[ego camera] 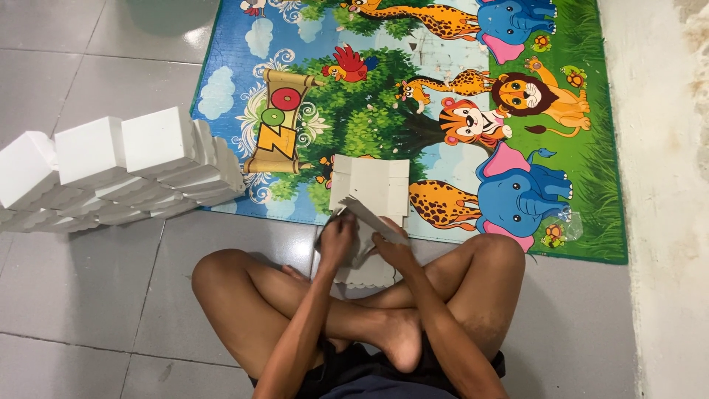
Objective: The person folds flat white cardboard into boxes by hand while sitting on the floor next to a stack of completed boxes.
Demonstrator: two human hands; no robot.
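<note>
The left hand (338,240) and right hand (395,250) hide the white cardboard sheet's (371,186) lower part.

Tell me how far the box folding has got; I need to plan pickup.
Done: a stack of folded white boxes lies on the tiled floor. In hand: the left hand and right hand are folding a flat white cardboard sheet over the animal play mat. Left: scalloped flat pieces underneath.
</note>
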